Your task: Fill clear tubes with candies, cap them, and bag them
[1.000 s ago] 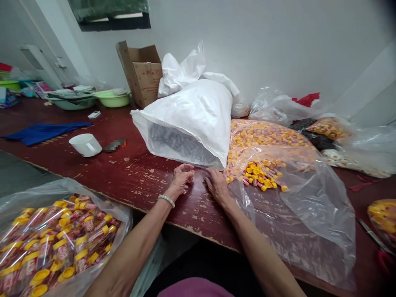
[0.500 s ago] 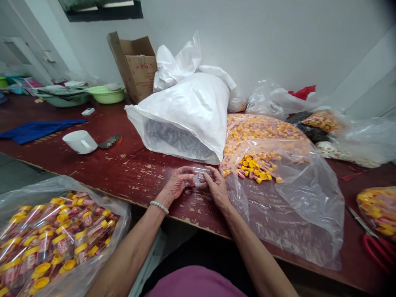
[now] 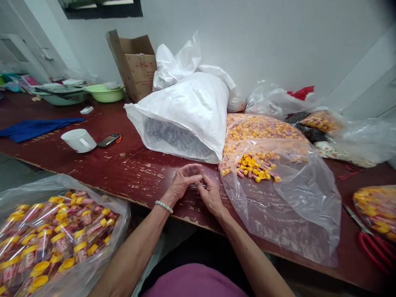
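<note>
plastic pc (image 3: 194,186), clear, gripped by l hand (image 3: 182,182) + r hand (image 3: 212,193), nr white sack (image 3: 193,103)

Soft, dim light; dark upper-right corner

Low passage exists along the tabletop (image 3: 136,177) between the white sack (image 3: 194,103) and the near edge, extending left to the mug (image 3: 79,140) and phone (image 3: 109,140). The sack's mouth faces that strip; the clear bag (image 3: 309,218) obstructs low travel rightward.
</note>
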The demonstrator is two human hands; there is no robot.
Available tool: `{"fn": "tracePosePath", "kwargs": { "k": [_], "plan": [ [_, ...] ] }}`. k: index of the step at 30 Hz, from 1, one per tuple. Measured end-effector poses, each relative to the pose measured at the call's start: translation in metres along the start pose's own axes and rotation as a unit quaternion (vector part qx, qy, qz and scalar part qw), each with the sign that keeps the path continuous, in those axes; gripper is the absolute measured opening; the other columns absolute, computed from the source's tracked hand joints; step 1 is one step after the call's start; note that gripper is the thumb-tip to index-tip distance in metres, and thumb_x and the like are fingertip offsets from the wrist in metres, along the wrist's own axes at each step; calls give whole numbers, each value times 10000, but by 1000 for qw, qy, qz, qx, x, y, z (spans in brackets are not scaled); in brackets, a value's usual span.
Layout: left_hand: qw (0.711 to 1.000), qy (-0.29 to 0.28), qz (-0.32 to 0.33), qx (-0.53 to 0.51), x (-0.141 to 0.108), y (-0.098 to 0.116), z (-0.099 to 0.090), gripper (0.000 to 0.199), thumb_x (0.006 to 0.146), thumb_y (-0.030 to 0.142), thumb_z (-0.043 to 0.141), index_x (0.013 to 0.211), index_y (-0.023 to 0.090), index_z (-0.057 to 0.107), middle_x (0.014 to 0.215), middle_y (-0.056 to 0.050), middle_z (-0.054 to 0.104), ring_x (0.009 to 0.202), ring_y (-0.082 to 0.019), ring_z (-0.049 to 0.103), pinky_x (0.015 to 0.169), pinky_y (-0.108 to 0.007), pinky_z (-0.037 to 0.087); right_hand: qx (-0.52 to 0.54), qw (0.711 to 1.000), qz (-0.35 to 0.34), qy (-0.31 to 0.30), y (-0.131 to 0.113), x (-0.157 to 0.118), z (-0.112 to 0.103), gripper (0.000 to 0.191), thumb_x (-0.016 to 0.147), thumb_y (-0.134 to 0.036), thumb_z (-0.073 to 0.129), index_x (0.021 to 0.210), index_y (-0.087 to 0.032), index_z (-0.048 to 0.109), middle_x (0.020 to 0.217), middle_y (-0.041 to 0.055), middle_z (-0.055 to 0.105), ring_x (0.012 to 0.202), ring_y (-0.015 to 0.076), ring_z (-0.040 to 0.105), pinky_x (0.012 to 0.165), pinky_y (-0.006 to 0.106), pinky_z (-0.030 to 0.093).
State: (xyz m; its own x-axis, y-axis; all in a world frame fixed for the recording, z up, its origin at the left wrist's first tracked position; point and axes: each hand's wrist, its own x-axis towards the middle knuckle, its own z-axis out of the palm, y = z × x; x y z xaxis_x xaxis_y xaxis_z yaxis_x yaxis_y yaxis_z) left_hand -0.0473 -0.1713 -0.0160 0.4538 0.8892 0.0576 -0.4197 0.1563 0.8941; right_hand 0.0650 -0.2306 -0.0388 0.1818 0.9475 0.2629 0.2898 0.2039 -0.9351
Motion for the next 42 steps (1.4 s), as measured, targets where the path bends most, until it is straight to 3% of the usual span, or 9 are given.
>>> {"fn": "tracePosePath", "kwargs": {
  "k": [7, 13, 17, 21, 24, 26, 29, 34, 42],
  "plan": [
    [993, 63, 32, 96, 1, -8, -18, 399, 603, 197, 783, 979, 154, 660, 862, -27, 687, 750, -128, 627, 718, -254, 492, -115, 993, -26, -17, -2, 5, -18, 370, 758, -178, 530, 1127, -190, 505, 993, 44, 583, 800, 144, 557, 748, 307, 464],
    [998, -39, -4, 48, -9, -9, -24, 529, 615, 144, 749, 1123, 167, 602, 1132, -98, 651, 1058, -218, 596, 873, -310, 481, 30, 999, 41, 13, -1, 12, -14, 375, 716, -304, 639, 1054, -205, 508, 941, 13, 633, 709, 113, 583, 665, 255, 471],
    [996, -67, -17, 52, -13, -10, -19, 700, 584, 125, 770, 1234, 189, 516, 1182, -116, 629, 1037, -237, 612, 853, -332, 496, 33, 998, 58, -4, -8, 9, -8, 249, 745, -313, 610, 962, -201, 561, 859, -7, 621, 667, 104, 551, 621, 235, 451],
    [993, -36, 27, 113, -11, -13, -18, 701, 554, 141, 798, 1204, 176, 537, 1101, -104, 660, 980, -219, 629, 846, -314, 498, 23, 998, 58, -8, -15, 6, -5, 260, 706, -266, 634, 940, -201, 543, 788, -34, 569, 647, 95, 519, 593, 213, 419],
    [990, 23, 58, 126, -9, -14, -21, 660, 519, 122, 806, 1133, 173, 571, 963, -65, 685, 877, -190, 644, 765, -279, 515, 24, 996, 35, -79, -16, 18, -7, 236, 759, -301, 586, 968, -204, 536, 789, -32, 578, 659, 101, 542, 594, 213, 433],
    [991, 63, 68, 97, -7, -13, -24, 646, 510, 115, 798, 1107, 180, 561, 874, -31, 678, 779, -171, 648, 676, -267, 523, -76, 993, 3, -91, -13, 37, -9, 220, 833, -308, 496, 1021, -201, 538, 851, -7, 615, 729, 117, 582, 643, 230, 464],
    [988, 105, 72, 85, -7, -10, -28, 625, 504, 105, 774, 1078, 184, 542, 821, -6, 657, 686, -148, 634, 583, -247, 510, -277, 960, -25, -20, -5, 73, -9, 297, 871, -215, 422, 1150, -181, 517, 1065, 72, 602, 944, 164, 586, 800, 290, 470],
    [975, 128, 84, 162, -8, -5, -29, 584, 485, 69, 722, 1031, 168, 541, 801, -6, 650, 696, -132, 617, 622, -233, 498, -393, 920, -1, -9, 10, 114, 4, 360, 810, -225, 568, 1170, -220, 557, 1158, 124, 533, 1044, 266, 552, 845, 384, 448],
    [954, 120, 125, 245, -3, -15, -34, 456, 540, 43, 628, 971, 166, 544, 867, -28, 638, 783, -144, 625, 730, -255, 494, -447, 894, -3, 18, 8, 95, 4, 334, 874, -184, 410, 1181, -179, 541, 1112, 125, 557, 1031, 236, 546, 868, 355, 436]
  ]
}}
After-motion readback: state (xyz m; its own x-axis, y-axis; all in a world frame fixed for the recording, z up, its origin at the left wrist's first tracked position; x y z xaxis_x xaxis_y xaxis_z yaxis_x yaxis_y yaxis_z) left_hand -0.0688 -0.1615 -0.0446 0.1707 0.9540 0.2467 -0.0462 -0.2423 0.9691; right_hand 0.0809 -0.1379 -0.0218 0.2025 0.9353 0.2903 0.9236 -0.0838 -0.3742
